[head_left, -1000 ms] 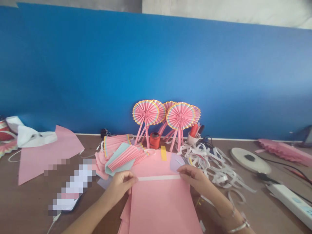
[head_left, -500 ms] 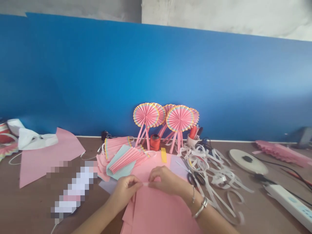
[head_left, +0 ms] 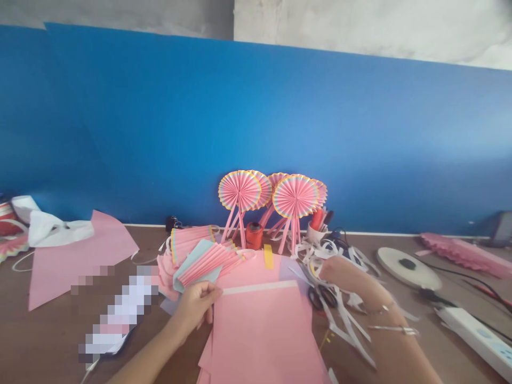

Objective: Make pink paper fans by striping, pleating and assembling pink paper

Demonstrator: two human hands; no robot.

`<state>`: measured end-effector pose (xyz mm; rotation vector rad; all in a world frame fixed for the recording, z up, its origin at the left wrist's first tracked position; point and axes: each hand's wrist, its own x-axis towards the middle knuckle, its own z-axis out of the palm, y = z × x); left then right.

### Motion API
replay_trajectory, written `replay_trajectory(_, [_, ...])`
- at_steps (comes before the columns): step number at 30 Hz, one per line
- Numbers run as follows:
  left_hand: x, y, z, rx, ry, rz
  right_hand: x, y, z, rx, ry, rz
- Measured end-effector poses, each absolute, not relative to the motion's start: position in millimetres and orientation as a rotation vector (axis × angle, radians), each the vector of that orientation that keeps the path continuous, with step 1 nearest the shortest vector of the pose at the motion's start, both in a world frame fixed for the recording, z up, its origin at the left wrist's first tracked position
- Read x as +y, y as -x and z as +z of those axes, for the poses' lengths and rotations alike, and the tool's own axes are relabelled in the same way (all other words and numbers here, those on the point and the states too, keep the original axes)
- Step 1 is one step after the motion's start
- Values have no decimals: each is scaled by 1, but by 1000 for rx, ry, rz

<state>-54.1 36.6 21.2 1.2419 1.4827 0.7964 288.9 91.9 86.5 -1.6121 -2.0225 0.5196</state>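
A pink paper sheet (head_left: 260,330) lies in front of me on other pink sheets, with a white strip (head_left: 260,288) running along its far edge. My left hand (head_left: 199,305) is closed at the sheet's far left corner, thumb and fingers pinching it beside the strip's end. To the right, my right hand (head_left: 338,271) is over the tangled heap of white paper strips (head_left: 352,320). Its fingers point away from me and are hidden, so what they hold cannot be seen. Black scissors (head_left: 320,296) lie just left of that hand.
Pink pleated round fans (head_left: 296,196) stand at the back by an orange thread spool (head_left: 254,236). Folded pink pleats (head_left: 204,264) lie left of the sheets. Further right are a cream round lid-like disc (head_left: 408,269) and a white power strip (head_left: 476,333).
My right hand has left the sheet's far edge and moved right to the heap of strips. The white strip now shows along the edge. My left hand has shifted slightly left.
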Motion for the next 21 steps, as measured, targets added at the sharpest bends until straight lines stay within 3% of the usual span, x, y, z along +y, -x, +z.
replay_trajectory(9, [30, 38, 12, 1409, -1229, 742, 55, -149, 59, -2408, 1268, 703])
replay_trajectory(21, [24, 38, 21, 1315, -1147, 792, 53, -152, 53, -2316, 1300, 649])
